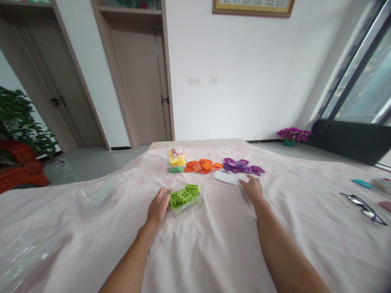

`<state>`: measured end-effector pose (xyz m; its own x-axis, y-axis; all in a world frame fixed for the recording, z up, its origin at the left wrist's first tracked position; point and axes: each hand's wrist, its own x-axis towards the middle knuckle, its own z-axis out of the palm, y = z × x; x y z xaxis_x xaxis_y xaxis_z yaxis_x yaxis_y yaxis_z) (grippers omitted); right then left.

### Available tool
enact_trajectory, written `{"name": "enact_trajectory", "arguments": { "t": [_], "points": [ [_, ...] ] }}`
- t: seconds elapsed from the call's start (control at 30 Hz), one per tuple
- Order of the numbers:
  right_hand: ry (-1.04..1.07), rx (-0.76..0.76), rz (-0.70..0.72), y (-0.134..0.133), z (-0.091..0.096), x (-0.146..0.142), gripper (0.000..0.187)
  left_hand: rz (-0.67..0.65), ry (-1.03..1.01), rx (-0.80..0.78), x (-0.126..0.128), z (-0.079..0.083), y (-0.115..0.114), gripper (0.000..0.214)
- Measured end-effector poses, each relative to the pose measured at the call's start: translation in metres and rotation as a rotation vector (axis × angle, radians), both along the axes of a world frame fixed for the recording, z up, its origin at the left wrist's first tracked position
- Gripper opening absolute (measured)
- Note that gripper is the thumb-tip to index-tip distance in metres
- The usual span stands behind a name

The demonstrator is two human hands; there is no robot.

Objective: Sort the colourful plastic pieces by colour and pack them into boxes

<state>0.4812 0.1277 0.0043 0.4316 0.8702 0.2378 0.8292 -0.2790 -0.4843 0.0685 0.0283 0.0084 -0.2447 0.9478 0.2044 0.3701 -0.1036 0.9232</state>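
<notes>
My left hand [158,206] is closed on the left rim of a clear plastic box [183,209], which sits on the cloth. Bright green plastic pieces with square holes [182,197] are heaped inside it. Farther right, my right hand [253,188] is low over the cloth, thumb and fingers apart. Its thumb is at the right edge of a flat white rectangle [225,178] that seems to have clear plastic around it; whether they touch I cannot tell. Just beyond lie purple toothed pieces [241,165] and orange ones [200,165].
A lidded clear box of yellow and green pieces [176,160] stands behind the green pieces. Clear plastic packaging [100,191] lies at left, with more [27,254] nearer me. Glasses [365,208] and a blue item [362,183] are at right. A pale patterned cloth [207,252] covers the surface.
</notes>
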Motion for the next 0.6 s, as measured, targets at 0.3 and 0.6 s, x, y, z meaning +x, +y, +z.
{"name": "enact_trajectory", "arguments": {
  "t": [0.3,0.6],
  "points": [
    [-0.013,-0.044,0.166,0.004,-0.010,-0.018,0.085,-0.030,0.061,-0.029,-0.002,-0.004,0.002,0.027],
    [0.601,0.240,0.365,0.007,-0.013,-0.023,0.087,-0.049,0.106,-0.056,-0.001,-0.001,0.000,0.031]
  ]
}}
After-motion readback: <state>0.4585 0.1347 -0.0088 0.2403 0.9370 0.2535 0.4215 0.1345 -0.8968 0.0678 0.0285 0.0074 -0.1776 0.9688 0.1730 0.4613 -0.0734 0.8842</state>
